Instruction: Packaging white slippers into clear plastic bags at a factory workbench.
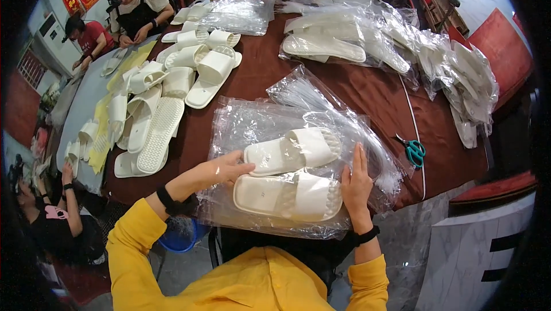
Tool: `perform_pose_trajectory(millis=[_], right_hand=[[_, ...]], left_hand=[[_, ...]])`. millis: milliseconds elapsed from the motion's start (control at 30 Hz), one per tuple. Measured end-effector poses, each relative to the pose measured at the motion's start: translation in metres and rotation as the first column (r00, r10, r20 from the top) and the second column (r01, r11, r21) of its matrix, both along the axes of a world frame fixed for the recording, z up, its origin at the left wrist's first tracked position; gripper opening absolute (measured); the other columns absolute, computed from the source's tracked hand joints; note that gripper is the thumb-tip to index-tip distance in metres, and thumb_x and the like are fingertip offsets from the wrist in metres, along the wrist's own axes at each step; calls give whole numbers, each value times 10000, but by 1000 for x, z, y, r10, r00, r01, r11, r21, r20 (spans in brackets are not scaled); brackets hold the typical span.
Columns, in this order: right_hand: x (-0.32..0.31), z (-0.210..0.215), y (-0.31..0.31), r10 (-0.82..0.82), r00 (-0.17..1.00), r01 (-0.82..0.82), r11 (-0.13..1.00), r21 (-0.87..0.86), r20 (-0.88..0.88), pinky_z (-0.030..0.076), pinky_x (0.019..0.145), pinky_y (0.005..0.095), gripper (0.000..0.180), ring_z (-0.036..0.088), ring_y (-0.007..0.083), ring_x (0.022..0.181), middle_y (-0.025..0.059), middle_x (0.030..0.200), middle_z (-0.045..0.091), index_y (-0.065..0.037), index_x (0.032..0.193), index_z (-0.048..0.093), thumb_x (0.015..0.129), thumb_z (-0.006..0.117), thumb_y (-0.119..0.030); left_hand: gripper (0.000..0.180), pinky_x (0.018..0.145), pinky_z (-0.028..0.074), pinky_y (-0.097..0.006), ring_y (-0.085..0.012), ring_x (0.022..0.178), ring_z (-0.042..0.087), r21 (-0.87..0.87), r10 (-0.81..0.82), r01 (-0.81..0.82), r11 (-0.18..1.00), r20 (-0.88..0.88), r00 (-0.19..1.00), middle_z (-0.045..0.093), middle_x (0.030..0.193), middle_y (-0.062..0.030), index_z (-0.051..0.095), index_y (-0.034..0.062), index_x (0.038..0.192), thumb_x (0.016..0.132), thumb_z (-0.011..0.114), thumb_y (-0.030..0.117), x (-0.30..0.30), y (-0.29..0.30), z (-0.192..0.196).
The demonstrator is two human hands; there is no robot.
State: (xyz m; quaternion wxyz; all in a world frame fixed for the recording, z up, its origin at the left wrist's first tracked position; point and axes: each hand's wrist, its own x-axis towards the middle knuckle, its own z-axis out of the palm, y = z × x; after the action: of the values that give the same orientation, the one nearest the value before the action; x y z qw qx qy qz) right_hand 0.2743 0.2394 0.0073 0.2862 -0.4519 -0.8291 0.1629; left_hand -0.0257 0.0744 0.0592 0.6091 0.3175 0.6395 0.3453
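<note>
Two white slippers (pixel 268 195) lie side by side in front of me, on a stack of clear plastic bags (pixel 232 121), heels to the left and toes to the right. Clear film seems to cover part of them. At the heel end, my left hand (pixel 228 167) has its fingers apart and touches the far slipper; some of its fingers are hidden. My right hand (pixel 357 187) stands against the toe ends, fingers stretched out and pointing away from me. Beyond it fans a bundle of loose clear bags (pixel 321 101).
White slippers (pixel 163 121) are heaped at the left. Bagged slippers (pixel 327 47) pile up at the far right. Teal-handled scissors (pixel 413 151) lie by a white cord (pixel 414 121) on the brown tablecloth (pixel 252 76). A blue bucket (pixel 179 236) stands below. Other people work at left.
</note>
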Motion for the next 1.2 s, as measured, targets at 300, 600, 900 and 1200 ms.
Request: perform_pose_trajectory(millis=[300, 600, 900, 1200], right_hand=[[1, -10, 3, 12, 999, -18, 987, 162, 38, 562, 710, 390, 632, 666, 348, 934, 145, 1440, 446, -58, 1440, 376, 836, 561, -71], [6, -14, 6, 25, 1000, -23, 987, 162, -10, 550, 798, 409, 639, 603, 363, 1091, 195, 1414, 453, -12, 1427, 370, 829, 584, -79], [11, 1, -1, 129, 990, -131, 991, 37, 64, 523, 878, 429, 1059, 558, 411, 1150, 227, 1453, 372, 8, 1472, 240, 684, 818, -400], [12, -2, -2, 128, 990, -129, 992, 10, 67, 495, 940, 418, 1095, 516, 402, 1213, 218, 1485, 331, -5, 1482, 221, 662, 832, -397]], left_hand=[[435, 755, 524, -269, -126, 907, 629, 72, 155, -164, 984, 122, 980, 656, 1082, -84, 581, -36, 1195, 952, 607, 325, 15, -6, -25], [311, 719, 518, -262, -136, 857, 634, 430, 825, -732, 529, -58, 562, 652, 1043, -94, 573, -68, 1150, 942, 582, 163, -29, -136, -22], [418, 948, 489, -358, -221, 1111, 591, 588, 914, -808, 35, 308, 264, 594, 1198, -99, 502, 25, 1267, 963, 539, 310, -1, -217, 34], [398, 1025, 438, -375, -225, 1178, 551, 302, 733, -924, 235, 570, 373, 550, 1297, -92, 455, 35, 1326, 996, 470, 256, 118, -103, 28]])
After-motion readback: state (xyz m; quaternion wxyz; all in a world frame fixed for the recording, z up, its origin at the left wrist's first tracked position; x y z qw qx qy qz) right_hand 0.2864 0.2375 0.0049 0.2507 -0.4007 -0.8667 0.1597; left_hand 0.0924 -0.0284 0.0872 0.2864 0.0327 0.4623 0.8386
